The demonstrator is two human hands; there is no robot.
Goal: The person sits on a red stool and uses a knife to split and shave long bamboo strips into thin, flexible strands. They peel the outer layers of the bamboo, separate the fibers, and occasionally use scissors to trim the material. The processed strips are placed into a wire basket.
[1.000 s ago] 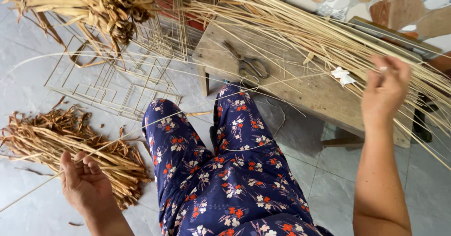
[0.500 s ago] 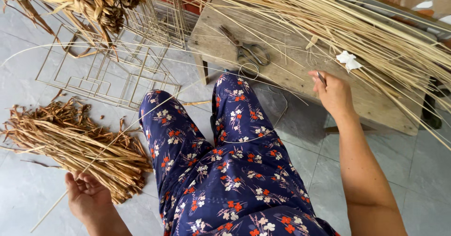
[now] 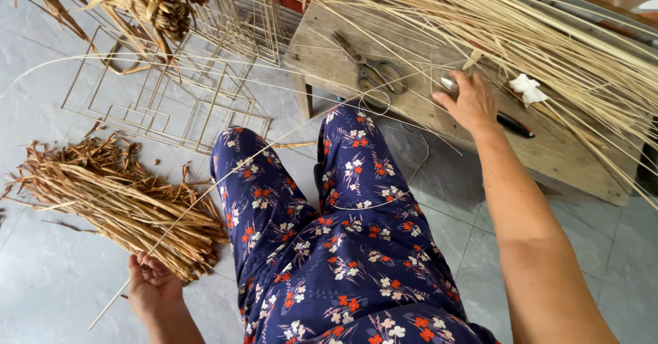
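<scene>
My left hand [image 3: 152, 289] pinches a long pale reed [image 3: 226, 179] low by my knee, beside the dried brown leaf bundle [image 3: 116, 203] on the floor. The reed runs up across my lap. Further out, my right hand [image 3: 473, 103] rests half open on the wooden bench [image 3: 548, 155], scissors [image 3: 367, 70] just beside it.

Her right hand [image 3: 471, 101] reaches forward, fingers curled (palm down); left hand [image 3: 152, 288] hangs low, loosely cupped.
</scene>
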